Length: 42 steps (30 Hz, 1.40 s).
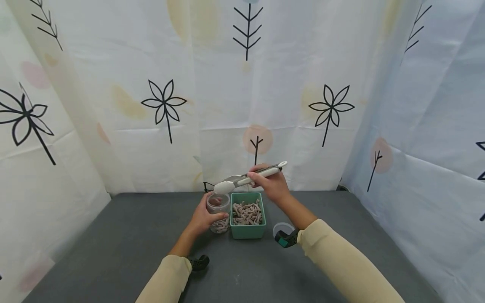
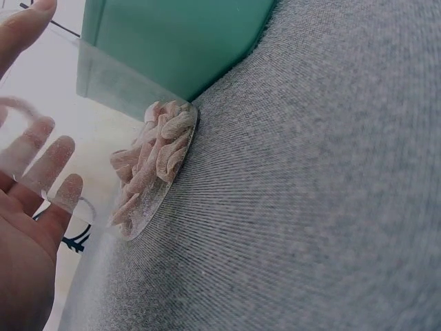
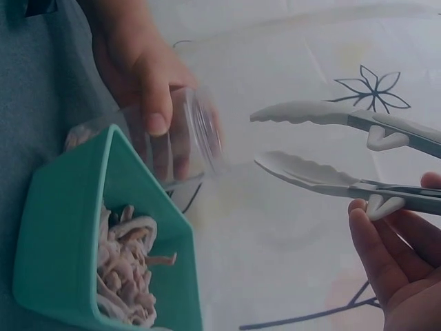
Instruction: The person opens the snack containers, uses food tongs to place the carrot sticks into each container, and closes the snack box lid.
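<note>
My left hand (image 1: 201, 218) grips a clear jar (image 1: 219, 209) round its side, thumb toward the bin. Several pale pinkish-brown twisted strips (image 2: 155, 152) lie at the bottom of that jar, as the left wrist view shows. Held in my right hand (image 1: 273, 186) is a pair of tongs (image 1: 224, 187) with white scalloped heads, above the jar's mouth. In the right wrist view the tong heads stand apart, with nothing between them. A green rectangular bin (image 1: 248, 232) stands right beside the jar, holding a heap of the same strips (image 1: 247, 213).
A round translucent lid (image 1: 283, 228) lies on the dark grey table (image 1: 242, 273), partly behind my right wrist's black band (image 1: 286, 238). White patterned cloth (image 1: 227, 92) hangs at the table's back and along both sides.
</note>
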Motion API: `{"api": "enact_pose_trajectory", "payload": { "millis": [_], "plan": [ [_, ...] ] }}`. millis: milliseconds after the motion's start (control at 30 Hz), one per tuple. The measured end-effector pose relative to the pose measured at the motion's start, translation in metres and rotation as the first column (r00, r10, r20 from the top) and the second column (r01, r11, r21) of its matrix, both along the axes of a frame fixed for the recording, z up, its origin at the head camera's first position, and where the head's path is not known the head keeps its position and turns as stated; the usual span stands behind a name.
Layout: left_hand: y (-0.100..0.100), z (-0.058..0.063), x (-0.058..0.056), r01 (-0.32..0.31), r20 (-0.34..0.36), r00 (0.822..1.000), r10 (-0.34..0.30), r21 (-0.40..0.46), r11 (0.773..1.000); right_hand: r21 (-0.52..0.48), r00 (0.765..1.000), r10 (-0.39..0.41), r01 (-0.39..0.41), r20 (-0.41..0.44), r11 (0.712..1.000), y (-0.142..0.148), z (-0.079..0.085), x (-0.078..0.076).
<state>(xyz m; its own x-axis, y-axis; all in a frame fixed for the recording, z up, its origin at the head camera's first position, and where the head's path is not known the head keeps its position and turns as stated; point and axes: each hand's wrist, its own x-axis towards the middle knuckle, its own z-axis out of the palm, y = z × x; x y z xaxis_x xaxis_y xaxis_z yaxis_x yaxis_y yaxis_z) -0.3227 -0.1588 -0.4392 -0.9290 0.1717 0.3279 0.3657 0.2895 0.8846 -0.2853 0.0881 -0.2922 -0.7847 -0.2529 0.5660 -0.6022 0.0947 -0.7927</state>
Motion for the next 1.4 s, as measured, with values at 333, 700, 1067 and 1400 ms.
{"api": "enact_pose_trajectory", "payload": {
  "millis": [333,700,1067,1400],
  "plan": [
    [0.002,0.022,0.019,0.039,0.012,0.999,-0.039,0.007,0.999,-0.014,0.998,-0.064,0.064,0.006,0.998,0.024,0.000,0.000],
    [0.001,0.020,0.018,0.039,0.004,0.999,-0.039,-0.005,0.999,0.058,0.997,-0.078,0.077,0.006,0.995,0.047,-0.017,-0.001],
    [-0.003,-0.011,-0.008,0.003,-0.048,0.999,-0.003,-0.003,1.000,0.126,0.995,-0.025,0.013,0.096,0.992,0.060,-0.039,-0.002],
    [-0.002,-0.005,-0.004,0.020,-0.047,0.999,-0.020,0.007,1.000,0.233,0.991,0.014,-0.045,0.134,0.972,0.053,-0.054,-0.010]
  ]
}}
